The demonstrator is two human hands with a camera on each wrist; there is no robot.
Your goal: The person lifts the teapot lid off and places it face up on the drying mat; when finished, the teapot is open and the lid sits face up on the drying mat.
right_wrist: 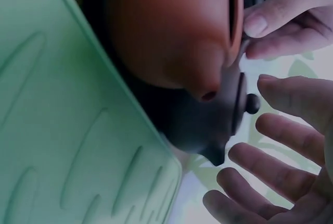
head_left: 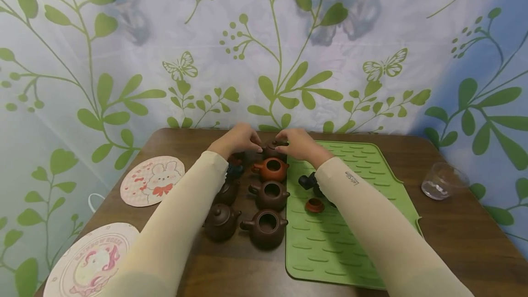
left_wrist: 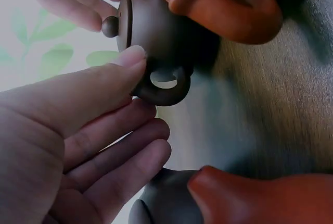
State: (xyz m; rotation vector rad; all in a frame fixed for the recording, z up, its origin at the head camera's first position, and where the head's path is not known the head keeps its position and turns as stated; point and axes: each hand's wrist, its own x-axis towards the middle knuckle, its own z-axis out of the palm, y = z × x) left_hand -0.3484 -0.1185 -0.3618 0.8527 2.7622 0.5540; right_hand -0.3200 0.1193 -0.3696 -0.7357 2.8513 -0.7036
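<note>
At the far end of a row of teapots stands a lidded dark brown teapot (head_left: 272, 150). My left hand (head_left: 237, 140) pinches its handle (left_wrist: 174, 96) between thumb and forefinger. Around the lid's knob (right_wrist: 253, 103) my right hand (right_wrist: 296, 146) has its fingers spread, with a gap between thumb and knob in the right wrist view. Nearer to me in the same row are a lidless orange teapot (head_left: 274, 170) and two lidless brown teapots, one in the middle (head_left: 272, 195) and one in front (head_left: 266, 229). The left sleeve partly hides another column of teapots.
A lidded brown teapot (head_left: 221, 222) stands front left. On the green mat (head_left: 321, 260) lie an orange lid (head_left: 315, 205) and a dark object (head_left: 307, 181) partly behind the right sleeve. A clear glass (head_left: 439, 184) is at right; round rabbit (head_left: 152, 181) and pink-horse placemats (head_left: 92, 260) are at left.
</note>
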